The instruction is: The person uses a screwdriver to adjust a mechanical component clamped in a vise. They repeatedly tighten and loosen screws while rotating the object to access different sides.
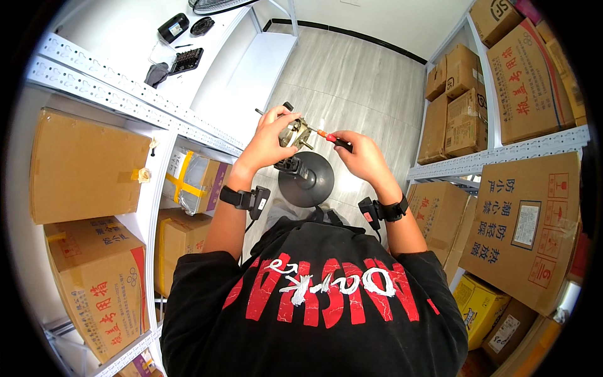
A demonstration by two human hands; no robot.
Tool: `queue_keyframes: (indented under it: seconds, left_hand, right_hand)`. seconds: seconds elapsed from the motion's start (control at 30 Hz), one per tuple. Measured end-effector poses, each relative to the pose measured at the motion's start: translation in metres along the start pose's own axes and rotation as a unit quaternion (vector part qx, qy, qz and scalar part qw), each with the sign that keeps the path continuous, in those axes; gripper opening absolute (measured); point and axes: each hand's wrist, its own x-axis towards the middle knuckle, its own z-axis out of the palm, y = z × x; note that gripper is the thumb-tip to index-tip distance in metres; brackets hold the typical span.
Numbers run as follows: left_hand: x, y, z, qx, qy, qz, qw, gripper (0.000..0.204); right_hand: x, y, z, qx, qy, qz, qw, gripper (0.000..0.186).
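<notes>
My left hand point(267, 143) is wrapped round the side of a brass-coloured fan motor point(295, 135) with a shaft sticking out of it. In my right hand point(364, 157) is a screwdriver point(328, 136) with a red, orange and black handle. Its tip points left and meets the motor's near right side; whether it sits in a screw is too small to tell. Below the motor, a black fan stand's neck point(290, 166) rises from a round black base point(317, 188) on the floor. My left fingers hide part of the motor.
On the white shelf at upper left lie a bit set point(187, 60), a black cylindrical thing point(173, 27), a grey piece point(157, 74) and a fan grille point(220, 5). Cardboard boxes point(88, 166) fill the left rack, and more boxes point(524, 226) stand on the right rack.
</notes>
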Motion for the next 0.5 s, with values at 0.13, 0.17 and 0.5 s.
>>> queue_keyframes:
  seconds: [0.13, 0.17, 0.5]
  left_hand:
    - [-0.0008, 0.0016, -0.0009, -0.005, -0.003, -0.004, 1.000, 0.075]
    - [-0.0008, 0.0011, -0.0008, -0.004, -0.002, -0.003, 1.000, 0.075]
    - [-0.0005, -0.0019, -0.0003, -0.006, 0.000, 0.007, 1.000, 0.075]
  right_hand:
    - [-0.0006, -0.0004, 0.0004, 0.011, 0.018, -0.003, 1.000, 0.033]
    - [-0.0010, -0.0004, 0.0011, 0.018, 0.030, -0.010, 0.999, 0.033]
    - [0.0023, -0.0057, 0.0013, 0.013, 0.049, -0.034, 0.998, 0.030]
